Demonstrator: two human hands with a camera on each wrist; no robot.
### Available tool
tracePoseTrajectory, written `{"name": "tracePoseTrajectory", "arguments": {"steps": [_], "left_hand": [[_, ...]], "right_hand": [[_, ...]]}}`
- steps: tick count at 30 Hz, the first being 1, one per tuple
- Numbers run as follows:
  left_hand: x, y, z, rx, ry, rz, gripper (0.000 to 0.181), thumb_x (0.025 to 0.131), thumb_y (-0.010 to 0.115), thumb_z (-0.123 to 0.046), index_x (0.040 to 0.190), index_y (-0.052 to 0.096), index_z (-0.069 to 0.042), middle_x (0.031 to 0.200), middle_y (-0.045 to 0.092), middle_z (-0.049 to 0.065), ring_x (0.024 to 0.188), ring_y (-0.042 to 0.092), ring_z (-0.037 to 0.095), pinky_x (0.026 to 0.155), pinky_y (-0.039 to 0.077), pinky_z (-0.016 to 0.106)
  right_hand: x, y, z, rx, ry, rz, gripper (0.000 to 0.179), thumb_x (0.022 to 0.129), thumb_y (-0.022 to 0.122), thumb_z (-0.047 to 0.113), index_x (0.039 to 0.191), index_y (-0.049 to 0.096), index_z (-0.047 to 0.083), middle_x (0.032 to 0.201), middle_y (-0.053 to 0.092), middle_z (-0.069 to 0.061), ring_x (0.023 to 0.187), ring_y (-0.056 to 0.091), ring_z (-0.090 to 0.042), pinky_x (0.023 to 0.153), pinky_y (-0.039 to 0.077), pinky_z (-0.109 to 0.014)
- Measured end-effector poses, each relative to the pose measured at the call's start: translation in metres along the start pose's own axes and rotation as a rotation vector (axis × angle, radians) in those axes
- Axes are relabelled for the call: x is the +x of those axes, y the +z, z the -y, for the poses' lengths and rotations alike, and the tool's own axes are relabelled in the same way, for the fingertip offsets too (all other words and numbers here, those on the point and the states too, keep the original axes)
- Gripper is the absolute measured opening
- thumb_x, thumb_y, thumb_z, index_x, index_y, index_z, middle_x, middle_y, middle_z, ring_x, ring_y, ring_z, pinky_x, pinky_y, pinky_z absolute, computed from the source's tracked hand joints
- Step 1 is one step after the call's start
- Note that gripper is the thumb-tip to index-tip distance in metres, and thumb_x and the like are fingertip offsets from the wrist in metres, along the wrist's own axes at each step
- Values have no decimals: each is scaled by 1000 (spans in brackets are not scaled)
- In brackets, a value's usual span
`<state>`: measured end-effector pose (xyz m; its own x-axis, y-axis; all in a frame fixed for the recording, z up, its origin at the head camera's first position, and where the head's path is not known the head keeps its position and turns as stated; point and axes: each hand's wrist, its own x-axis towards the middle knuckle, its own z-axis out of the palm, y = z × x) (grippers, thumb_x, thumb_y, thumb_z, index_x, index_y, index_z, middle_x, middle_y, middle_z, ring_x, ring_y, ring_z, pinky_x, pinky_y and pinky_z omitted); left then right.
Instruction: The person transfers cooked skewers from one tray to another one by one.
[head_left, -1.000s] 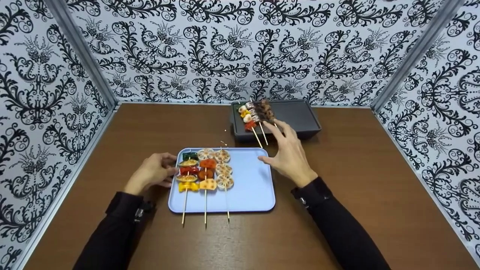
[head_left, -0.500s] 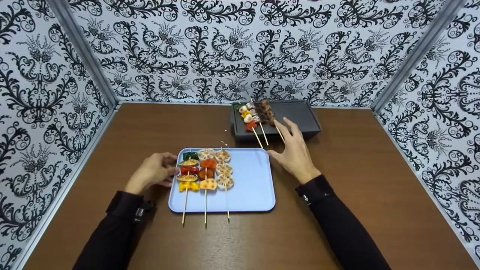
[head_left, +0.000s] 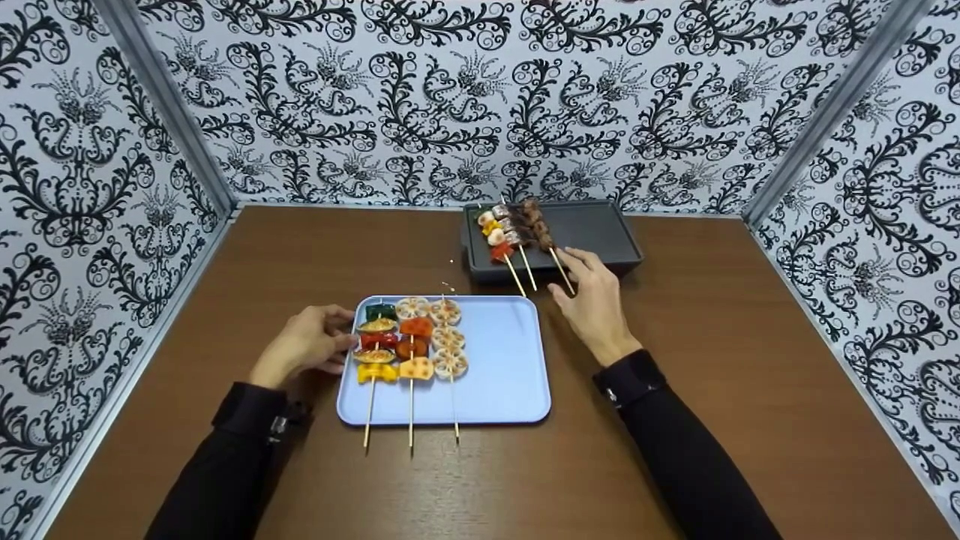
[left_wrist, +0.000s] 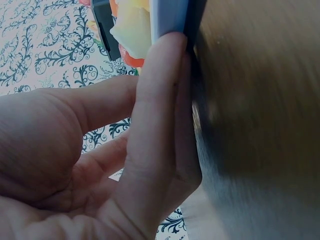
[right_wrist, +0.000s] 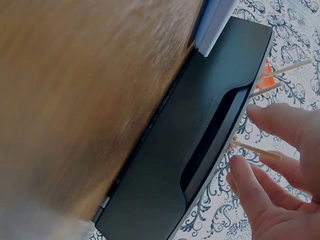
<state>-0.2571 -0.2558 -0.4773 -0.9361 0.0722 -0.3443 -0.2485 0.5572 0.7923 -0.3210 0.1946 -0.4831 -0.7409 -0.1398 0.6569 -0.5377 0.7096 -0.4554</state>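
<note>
My left hand (head_left: 307, 341) rests at the left edge of the pale blue tray (head_left: 506, 360), relaxed fingers touching its rim (left_wrist: 169, 17). Three skewers lie side by side on the tray: a pepper skewer (head_left: 376, 340), a mixed vegetable skewer (head_left: 414, 328) and a lotus root skewer (head_left: 449, 339). At the front of the dark grill plate (head_left: 592, 225), my right hand (head_left: 592, 304) has thumb and fingers spread around the stick (right_wrist: 257, 150) of the brown meat skewer (head_left: 535, 223). In the right wrist view the thumb stands apart from the stick.
Left of the meat skewer on the grill plate lie a dark-and-silvery skewer (head_left: 510, 223) and a colourful vegetable skewer (head_left: 493, 232), sticks overhanging the front edge. Pale crumbs (head_left: 448, 286) dot the brown table (head_left: 337, 247). Patterned walls (head_left: 465, 97) enclose the back and sides.
My right hand has moved right and down a little, from over the skewers to around the end of the meat skewer's stick. The left hand, tray and skewers have stayed put.
</note>
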Motion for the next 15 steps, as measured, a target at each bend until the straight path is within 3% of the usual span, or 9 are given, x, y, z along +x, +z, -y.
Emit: {"name": "tracePoseTrajectory", "arguments": {"steps": [15], "left_hand": [[-1,-1,0,14,17,-6,52,116,71,-8,165,57,1,130,70,30,84,81,22,72,76,37]], "right_hand": [[-1,-1,1,-31,-16,-55,25,94,85,-14,118,86,-9,107,84,-25,93,86,-40,81,76,-49]]}}
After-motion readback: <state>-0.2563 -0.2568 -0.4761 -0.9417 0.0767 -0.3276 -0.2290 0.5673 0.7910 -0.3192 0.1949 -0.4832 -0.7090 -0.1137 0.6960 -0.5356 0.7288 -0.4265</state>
